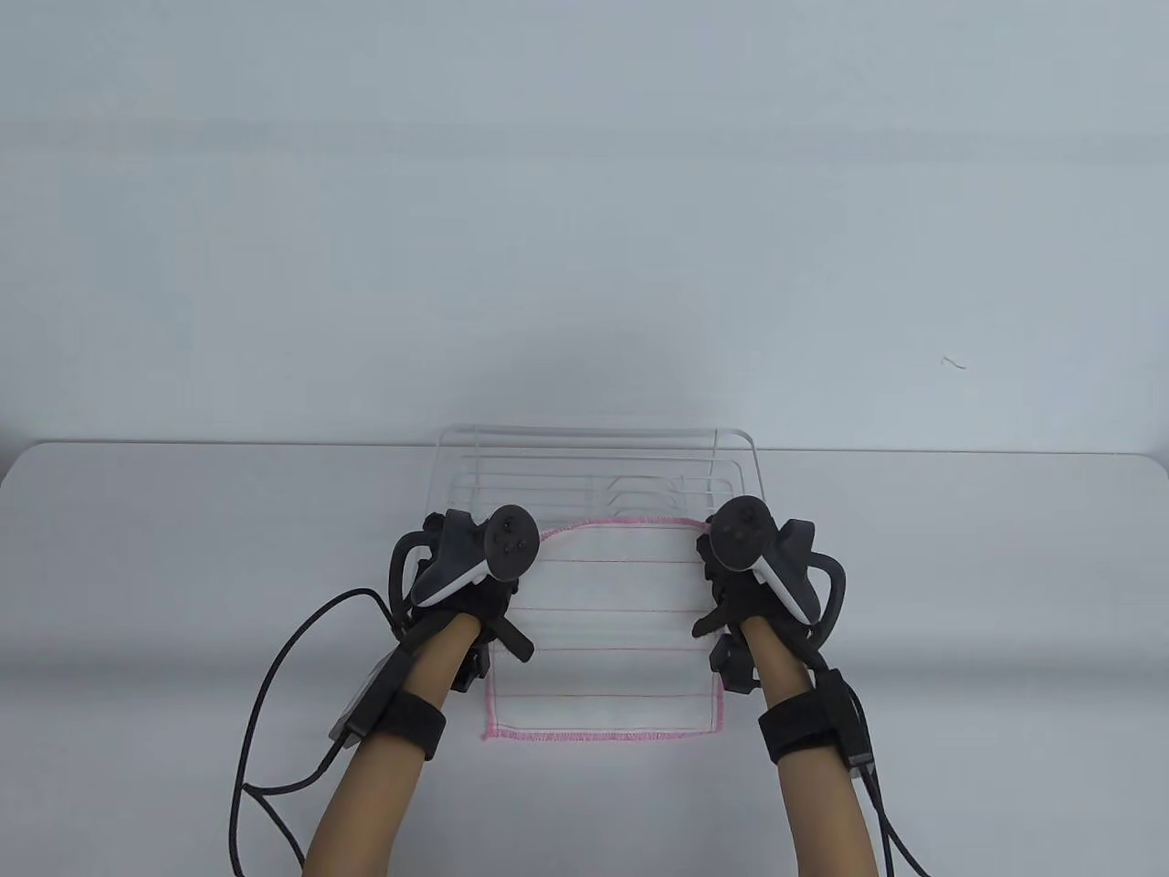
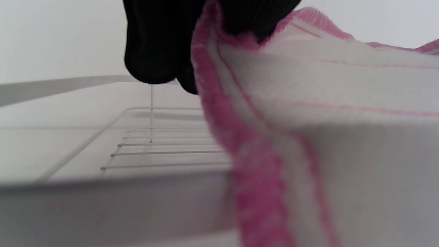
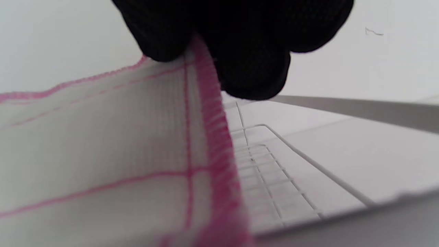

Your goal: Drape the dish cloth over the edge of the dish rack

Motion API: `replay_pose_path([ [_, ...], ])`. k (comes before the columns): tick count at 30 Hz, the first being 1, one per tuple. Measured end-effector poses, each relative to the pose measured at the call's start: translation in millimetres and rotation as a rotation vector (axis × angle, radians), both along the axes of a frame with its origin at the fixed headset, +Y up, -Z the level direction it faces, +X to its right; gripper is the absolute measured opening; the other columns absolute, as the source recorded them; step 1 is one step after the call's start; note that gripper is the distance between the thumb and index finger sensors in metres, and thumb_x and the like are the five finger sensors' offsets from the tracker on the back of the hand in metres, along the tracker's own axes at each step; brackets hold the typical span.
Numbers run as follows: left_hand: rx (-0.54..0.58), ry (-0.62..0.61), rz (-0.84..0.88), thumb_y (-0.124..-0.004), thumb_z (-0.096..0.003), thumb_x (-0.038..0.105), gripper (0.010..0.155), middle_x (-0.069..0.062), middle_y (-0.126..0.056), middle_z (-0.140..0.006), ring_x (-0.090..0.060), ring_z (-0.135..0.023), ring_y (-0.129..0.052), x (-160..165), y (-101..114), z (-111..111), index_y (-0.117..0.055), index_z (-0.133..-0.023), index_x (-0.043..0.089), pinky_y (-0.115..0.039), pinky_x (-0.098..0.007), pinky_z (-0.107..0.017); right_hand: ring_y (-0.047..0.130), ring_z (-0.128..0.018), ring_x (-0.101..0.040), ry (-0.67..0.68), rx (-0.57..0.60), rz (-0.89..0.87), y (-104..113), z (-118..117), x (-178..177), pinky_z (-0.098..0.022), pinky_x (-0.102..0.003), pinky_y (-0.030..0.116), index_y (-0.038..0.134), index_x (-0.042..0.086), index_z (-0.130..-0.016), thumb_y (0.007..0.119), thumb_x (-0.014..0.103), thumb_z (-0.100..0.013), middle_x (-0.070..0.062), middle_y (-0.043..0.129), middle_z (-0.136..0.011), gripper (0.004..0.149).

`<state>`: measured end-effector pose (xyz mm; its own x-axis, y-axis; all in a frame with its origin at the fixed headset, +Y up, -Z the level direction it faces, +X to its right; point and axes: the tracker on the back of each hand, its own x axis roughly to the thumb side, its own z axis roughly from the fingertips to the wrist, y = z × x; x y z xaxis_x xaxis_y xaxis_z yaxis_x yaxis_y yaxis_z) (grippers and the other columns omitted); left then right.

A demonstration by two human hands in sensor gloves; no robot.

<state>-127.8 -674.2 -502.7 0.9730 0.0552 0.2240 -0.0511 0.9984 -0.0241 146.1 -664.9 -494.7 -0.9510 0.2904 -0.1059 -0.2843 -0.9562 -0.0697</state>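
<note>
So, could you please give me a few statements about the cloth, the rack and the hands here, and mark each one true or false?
1. The dish cloth has a pink stitched border. True.
2. Only the left hand grips the cloth. False: the right hand grips its other far corner too.
3. The dish rack is white wire. True.
4. The rack holds plates. False: no dishes show in it.
5. The cloth is crumpled into a ball. False: it is spread out between the hands.

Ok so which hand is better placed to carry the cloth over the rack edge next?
Neither alone. The left hand and right hand each pinch a far corner of the dish cloth, level beside the dish rack. Both should move together.
</note>
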Motion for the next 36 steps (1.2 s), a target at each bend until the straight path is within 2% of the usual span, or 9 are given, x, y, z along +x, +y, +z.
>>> replay_pose_path([
  [5, -0.06, 0.021, -0.003, -0.067, -0.0577, 0.027, 0.045, -0.019, -0.094, -0.083, -0.043, -0.079, -0.09, 2.2, -16.8, -11.6, -0.072, -0.098, 0.009, -0.043, -0.074, -0.067, 0.095, -0.062, -0.029, 0.009, -0.089, -0.013, -20.6, -11.7, 3.4, -0.051, -0.047, 0.074, 0.076, 0.015, -0.091, 0.072, 0.033, -0.059, -0.014, 0.09, -0.081, 0.037],
  [7, -0.035, 0.01, -0.021, -0.064, -0.0589, 0.033, 0.053, -0.022, -0.083, -0.096, -0.048, -0.091, -0.077, 1.5, -15.4, -9.4, -0.062, -0.105, 0.007, -0.037, -0.075, -0.067, 0.089, -0.076, -0.04, 0.032, -0.109, -0.035, -22.7, -10.1, 6.9, -0.059, -0.05, 0.071, 0.067, 0.012, -0.101, 0.069, 0.035, -0.061, -0.019, 0.081, -0.095, 0.045],
  [8, -0.023, 0.007, -0.01, -0.063, -0.0592, 0.034, 0.056, -0.024, -0.077, -0.101, -0.05, -0.096, -0.07, 0.7, -14.5, -8.1, -0.057, -0.108, 0.006, -0.034, -0.077, -0.066, 0.084, -0.083, -0.044, 0.033, -0.098, -0.048, -22.0, -8.8, 8.0, -0.067, -0.042, 0.067, 0.062, 0.011, -0.104, 0.066, 0.036, -0.062, -0.02, 0.075, -0.101, 0.049],
  [11, 0.065, -0.002, 0.114, -0.059, -0.0606, 0.036, 0.06, -0.029, -0.061, -0.11, -0.056, -0.103, -0.05, -4.4, 1.0, 3.9, -0.049, -0.111, 0.004, -0.028, -0.079, -0.064, 0.062, -0.103, -0.038, 0.056, -0.028, -0.156, -9.7, 3.6, 10.8, -0.074, -0.06, 0.047, 0.048, 0.01, -0.11, 0.061, 0.038, -0.063, -0.019, 0.054, -0.113, 0.056],
  [15, 0.137, -0.054, 0.211, -0.058, -0.0611, 0.035, 0.06, -0.03, -0.056, -0.112, -0.057, -0.105, -0.045, -7.8, 30.7, 33.8, -0.049, -0.111, 0.005, -0.026, -0.079, -0.063, 0.045, -0.111, -0.041, 0.134, 0.076, -0.139, 18.9, 36.5, 4.9, -0.074, -0.067, 0.035, 0.045, 0.013, -0.111, 0.059, 0.037, -0.064, -0.016, 0.045, -0.118, 0.056],
  [17, 0.183, -0.1, 0.249, -0.058, -0.0613, 0.035, 0.059, -0.029, -0.055, -0.113, -0.057, -0.105, -0.044, -7.5, 44.6, 56.9, -0.049, -0.111, 0.005, -0.026, -0.079, -0.063, 0.04, -0.112, -0.041, 0.203, 0.118, -0.135, 33.2, 63.6, -0.7, -0.074, -0.068, 0.032, 0.046, 0.014, -0.111, 0.058, 0.037, -0.064, -0.015, 0.044, -0.119, 0.054],
  [23, 0.228, -0.219, 0.326, -0.057, -0.0621, 0.035, 0.059, -0.03, -0.05, -0.115, -0.058, -0.107, -0.038, -2.0, 63.8, 127.1, -0.049, -0.112, 0.005, -0.023, -0.079, -0.063, 0.032, -0.115, -0.04, 0.288, 0.186, -0.062, 48.0, 133.4, -8.4, -0.073, -0.07, 0.026, 0.05, 0.016, -0.111, 0.057, 0.036, -0.065, -0.014, 0.039, -0.121, 0.051],
  [28, 0.236, -0.285, 0.351, -0.056, -0.0626, 0.035, 0.059, -0.031, -0.048, -0.116, -0.058, -0.107, -0.037, 1.1, 56.0, 175.5, -0.049, -0.113, 0.006, -0.023, -0.08, -0.062, 0.029, -0.115, -0.04, 0.303, 0.201, -0.035, 39.0, 182.1, -9.3, -0.073, -0.07, 0.022, 0.051, 0.017, -0.111, 0.057, 0.036, -0.065, -0.014, 0.037, -0.122, 0.05],
  [36, 0.245, -0.275, 0.355, -0.056, -0.0629, 0.036, 0.058, -0.031, -0.049, -0.115, -0.059, -0.106, -0.037, 0.7, 22.8, 207.7, -0.05, -0.113, 0.006, -0.023, -0.08, -0.062, 0.032, -0.115, -0.04, 0.299, 0.231, -0.059, 15.2, 212.2, -13.3, -0.072, -0.071, 0.024, 0.052, 0.016, -0.11, 0.057, 0.037, -0.065, -0.015, 0.039, -0.121, 0.051],
])
